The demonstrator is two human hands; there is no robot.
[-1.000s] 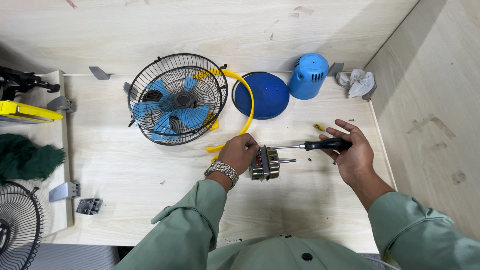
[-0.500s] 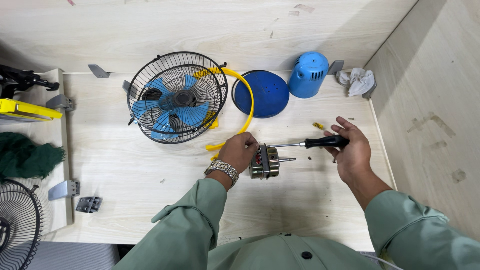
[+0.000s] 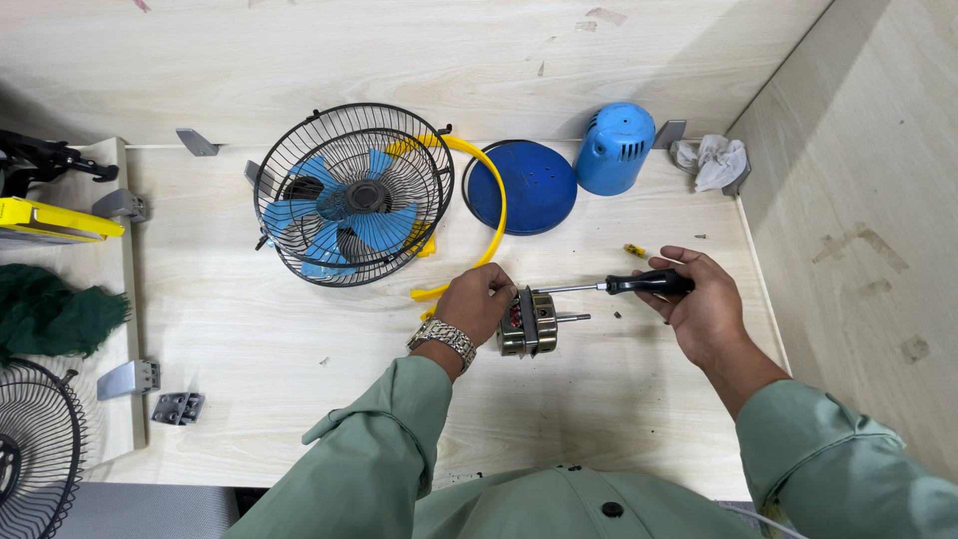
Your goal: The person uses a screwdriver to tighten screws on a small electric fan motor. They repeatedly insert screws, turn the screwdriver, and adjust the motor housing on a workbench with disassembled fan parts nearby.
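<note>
My left hand [image 3: 477, 303] grips a small fan motor [image 3: 529, 322] lying on the light wooden table [image 3: 249, 399], its shaft pointing right. My right hand [image 3: 701, 302] holds a black-handled screwdriver [image 3: 639, 284] whose metal shank reaches left to the motor's top edge. A silver watch sits on my left wrist. Both sleeves are pale green.
A black wire fan cage with blue blades [image 3: 349, 195] and a yellow stand [image 3: 477, 215] lies behind my left hand. A blue round disc [image 3: 527, 188], blue motor cover [image 3: 613, 148] and crumpled cloth [image 3: 711, 162] stand at the back. Small screws [image 3: 635, 250] lie near the screwdriver. Another cage [image 3: 30, 449] is at the left.
My hands and the motor have barely moved. The screwdriver stays against the motor, my right hand shifted slightly.
</note>
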